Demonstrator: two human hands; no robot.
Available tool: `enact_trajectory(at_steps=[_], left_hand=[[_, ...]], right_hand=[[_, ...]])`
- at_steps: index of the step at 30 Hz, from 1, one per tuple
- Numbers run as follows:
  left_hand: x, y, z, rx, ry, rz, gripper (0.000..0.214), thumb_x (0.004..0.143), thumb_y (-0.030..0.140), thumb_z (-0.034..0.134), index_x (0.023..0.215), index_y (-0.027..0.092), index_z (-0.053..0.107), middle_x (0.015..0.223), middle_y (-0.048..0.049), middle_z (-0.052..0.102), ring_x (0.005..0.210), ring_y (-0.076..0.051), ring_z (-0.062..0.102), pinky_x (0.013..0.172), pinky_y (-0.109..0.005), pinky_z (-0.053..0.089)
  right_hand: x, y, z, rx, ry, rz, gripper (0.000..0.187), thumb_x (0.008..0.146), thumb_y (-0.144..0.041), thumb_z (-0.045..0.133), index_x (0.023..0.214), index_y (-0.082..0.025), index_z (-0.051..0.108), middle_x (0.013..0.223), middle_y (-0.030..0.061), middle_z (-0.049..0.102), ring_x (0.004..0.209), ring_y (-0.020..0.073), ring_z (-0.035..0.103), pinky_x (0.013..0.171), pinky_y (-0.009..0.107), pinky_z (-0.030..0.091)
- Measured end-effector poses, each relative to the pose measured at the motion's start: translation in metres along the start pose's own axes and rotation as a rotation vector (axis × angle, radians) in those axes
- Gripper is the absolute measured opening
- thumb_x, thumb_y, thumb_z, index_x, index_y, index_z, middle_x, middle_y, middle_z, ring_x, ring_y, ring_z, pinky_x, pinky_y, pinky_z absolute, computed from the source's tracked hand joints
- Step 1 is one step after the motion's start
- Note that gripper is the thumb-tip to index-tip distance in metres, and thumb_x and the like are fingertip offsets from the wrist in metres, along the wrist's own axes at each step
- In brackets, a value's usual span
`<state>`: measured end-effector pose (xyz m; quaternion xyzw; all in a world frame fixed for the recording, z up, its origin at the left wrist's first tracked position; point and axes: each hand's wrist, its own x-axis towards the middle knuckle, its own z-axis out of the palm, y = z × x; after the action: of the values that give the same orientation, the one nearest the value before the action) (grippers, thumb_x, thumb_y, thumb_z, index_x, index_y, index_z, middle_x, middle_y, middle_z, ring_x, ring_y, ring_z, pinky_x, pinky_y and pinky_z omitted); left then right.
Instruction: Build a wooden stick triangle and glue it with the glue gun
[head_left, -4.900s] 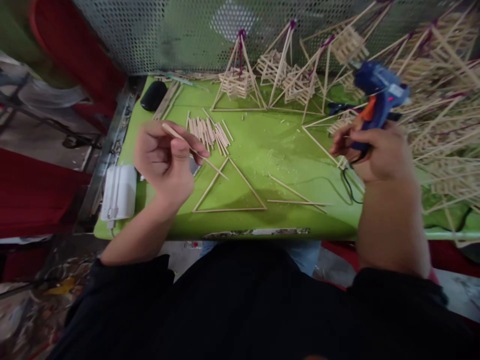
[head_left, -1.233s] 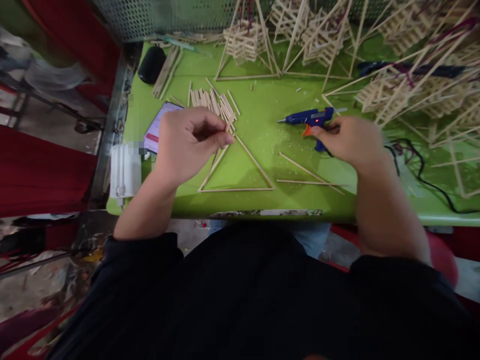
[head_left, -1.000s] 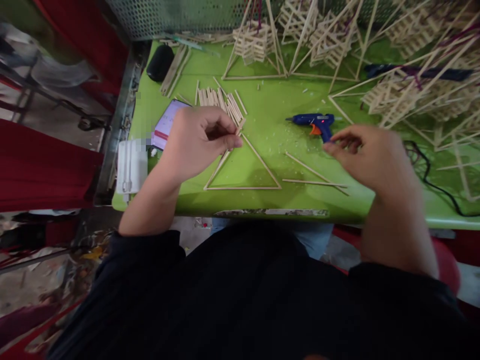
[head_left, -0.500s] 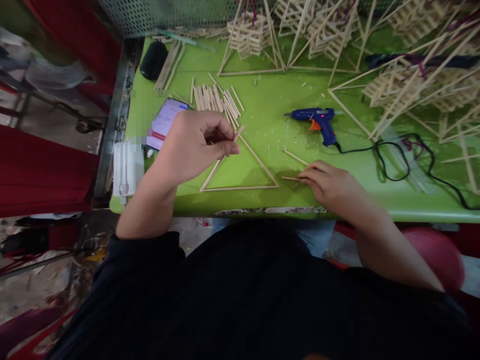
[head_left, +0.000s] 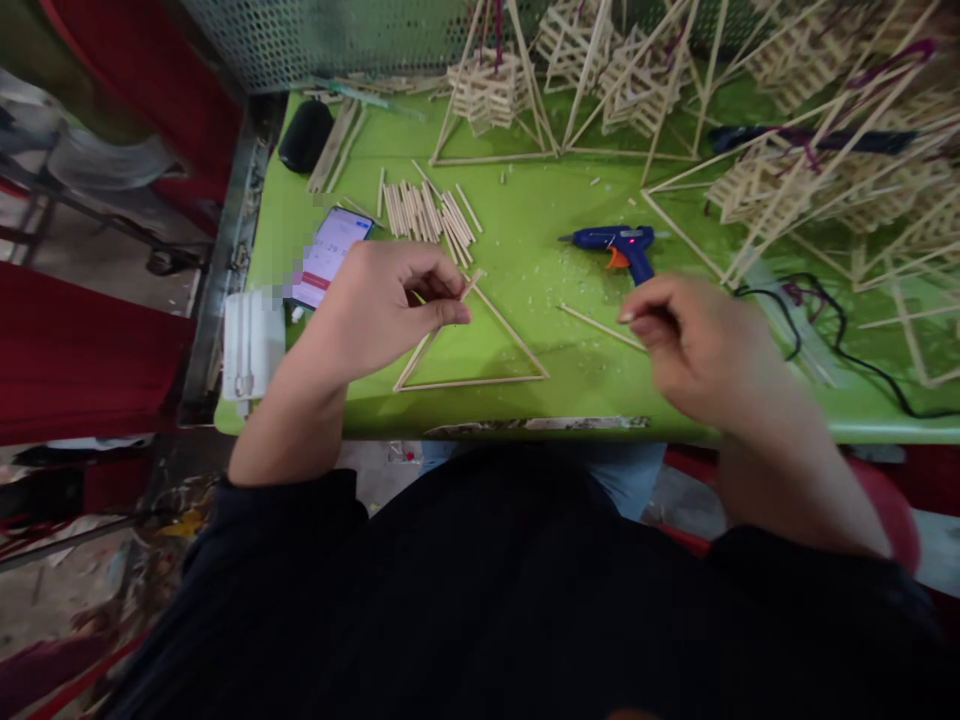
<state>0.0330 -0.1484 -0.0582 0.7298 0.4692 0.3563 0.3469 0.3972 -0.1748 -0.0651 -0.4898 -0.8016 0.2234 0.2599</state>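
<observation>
While left hand (head_left: 375, 310) pinches triangle (head_left: 469, 345) apex, rt hand (head_left: 694, 340) hovers near table edge (head_left: 540, 428).

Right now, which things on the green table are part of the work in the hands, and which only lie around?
In the work: left hand, stick triangle, right hand, loose stick, glue gun.
Lying about: phone, stick pile, finished stick frames.

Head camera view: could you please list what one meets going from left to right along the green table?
White box → phone → left hand → stick triangle → blue glue gun → right hand → black cord.
</observation>
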Motion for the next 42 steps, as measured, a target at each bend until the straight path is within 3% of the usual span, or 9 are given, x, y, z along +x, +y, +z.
enact_trajectory(at_steps=[3, 5, 9, 14, 25, 35, 42], left_hand=[[0.0, -0.001, -0.001, -0.002, -0.002, -0.001, 0.026, 0.088, 0.04, 0.099, 0.09, 0.021, 0.082, 0.08, -0.0037, 0.08, 0.075, -0.019, 0.079, 0.067, -0.032, 0.066], [0.0, -0.002, -0.002, 0.004, -0.006, -0.007, 0.025, 0.088, 0.039, 0.099, 0.09, 0.02, 0.082, 0.081, -0.0041, 0.08, 0.076, -0.019, 0.079, 0.069, -0.032, 0.066], [0.001, 0.002, -0.003, 0.03, -0.007, 0.0, 0.027, 0.089, 0.042, 0.097, 0.09, 0.02, 0.081, 0.08, -0.0031, 0.08, 0.074, -0.018, 0.078, 0.07, -0.031, 0.065], [0.002, 0.005, -0.004, 0.059, -0.007, 0.014, 0.024, 0.089, 0.04, 0.096, 0.087, 0.021, 0.081, 0.078, -0.0016, 0.08, 0.073, -0.016, 0.077, 0.069, -0.029, 0.063], [-0.001, 0.004, 0.0, 0.016, 0.052, 0.018, 0.013, 0.087, 0.026, 0.097, 0.089, 0.022, 0.084, 0.085, -0.002, 0.083, 0.078, -0.016, 0.078, 0.071, -0.028, 0.063], [0.0, 0.0, -0.005, 0.049, 0.044, 0.051, 0.016, 0.09, 0.033, 0.095, 0.091, 0.022, 0.083, 0.086, -0.0032, 0.082, 0.078, -0.018, 0.078, 0.069, -0.032, 0.064], [0.0, 0.007, -0.006, 0.028, 0.044, 0.029, 0.01, 0.088, 0.025, 0.093, 0.088, 0.022, 0.083, 0.085, -0.0013, 0.082, 0.078, -0.016, 0.077, 0.072, -0.03, 0.061]], right_hand=[[0.028, -0.023, 0.002, 0.46, 0.24, -0.086, 0.011, 0.116, -0.047, 0.064, 0.112, -0.038, 0.063, 0.112, 0.0046, 0.073, 0.08, 0.0254, 0.062, 0.075, 0.048, 0.053], [0.052, -0.03, 0.017, 0.599, 0.232, -0.166, 0.012, 0.115, -0.048, 0.068, 0.116, -0.038, 0.061, 0.108, 0.0019, 0.07, 0.082, 0.0232, 0.063, 0.076, 0.045, 0.055], [0.094, -0.023, 0.062, 0.642, 0.094, -0.186, 0.039, 0.114, -0.07, 0.06, 0.122, -0.032, 0.066, 0.111, 0.0047, 0.069, 0.087, 0.0215, 0.063, 0.08, 0.041, 0.058], [0.11, -0.007, 0.094, 0.472, 0.063, -0.218, 0.057, 0.115, -0.082, 0.043, 0.105, -0.029, 0.064, 0.106, 0.0069, 0.072, 0.084, 0.0217, 0.066, 0.08, 0.044, 0.059], [0.11, -0.001, 0.08, 0.306, 0.082, -0.262, 0.049, 0.119, -0.069, 0.042, 0.103, -0.028, 0.064, 0.099, 0.008, 0.069, 0.09, 0.026, 0.066, 0.094, 0.05, 0.059], [0.115, -0.005, 0.086, 0.198, 0.034, -0.418, 0.051, 0.122, -0.067, 0.03, 0.109, -0.03, 0.063, 0.114, 0.0105, 0.074, 0.108, 0.0286, 0.071, 0.103, 0.051, 0.059], [0.119, -0.002, 0.09, 0.081, 0.042, -0.507, 0.035, 0.123, -0.041, 0.037, 0.115, -0.024, 0.067, 0.115, 0.0123, 0.076, 0.109, 0.0274, 0.073, 0.103, 0.048, 0.061]])
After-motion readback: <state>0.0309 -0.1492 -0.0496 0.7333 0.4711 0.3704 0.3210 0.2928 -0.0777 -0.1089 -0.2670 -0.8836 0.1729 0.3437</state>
